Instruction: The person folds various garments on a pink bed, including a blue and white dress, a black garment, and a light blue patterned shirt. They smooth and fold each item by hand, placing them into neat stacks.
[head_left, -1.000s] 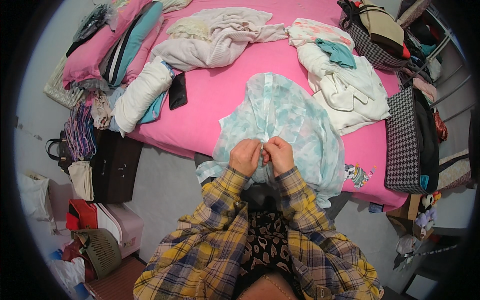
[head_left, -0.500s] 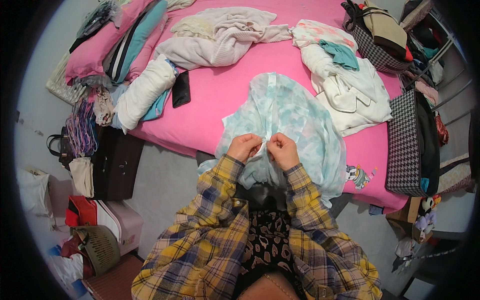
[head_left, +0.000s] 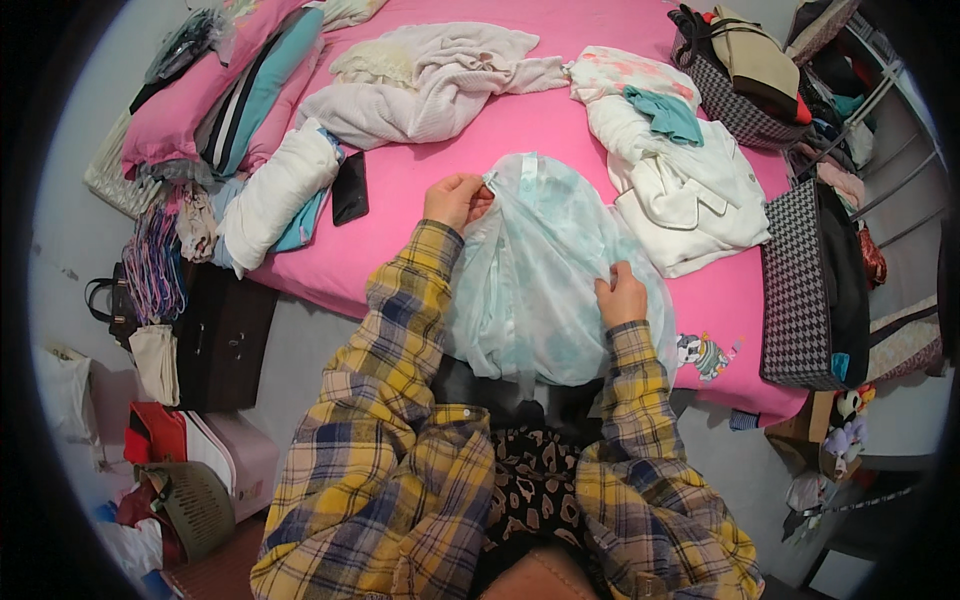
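Head view: blouse (head_left: 535, 275) lies over bed's (head_left: 400, 205) near edge.
Left fingers (head_left: 470, 187) pinch it, perhaps keeping it spread; grip of right fingers (head_left: 623, 273) is unclear.

The person's left hand (head_left: 457, 202) is pinching the upper left edge of a sheer pale blue garment (head_left: 540, 290), while the right hand (head_left: 623, 297) is touching its right side. The garment is spreading over a pink bed (head_left: 402, 178). A black phone (head_left: 350, 188) is lying to the left, beside a rolled white cloth (head_left: 280, 195), and white clothes (head_left: 690, 240) are lying to the right
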